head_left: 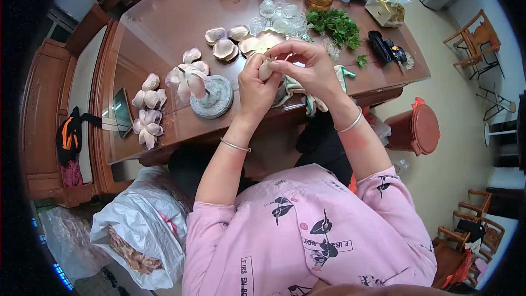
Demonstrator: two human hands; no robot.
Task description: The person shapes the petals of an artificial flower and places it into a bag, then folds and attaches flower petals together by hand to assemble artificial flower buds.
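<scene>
We see a glossy brown wooden counter [164, 22] in a tiled room, wooden chairs [475, 41] standing well off to the right of our fingers and a red bin [419, 127] below them. Left of our fingers lie finished pale fabric flowers [148, 111] and a grey round stand [215, 98], with green leaves [335, 24] and clear plastic cups [282, 19] beyond. Our left hand [256, 89] and right hand [307, 66] meet above the counter's near edge, fingers pinched closed together on a small pale petal piece [266, 69].
</scene>
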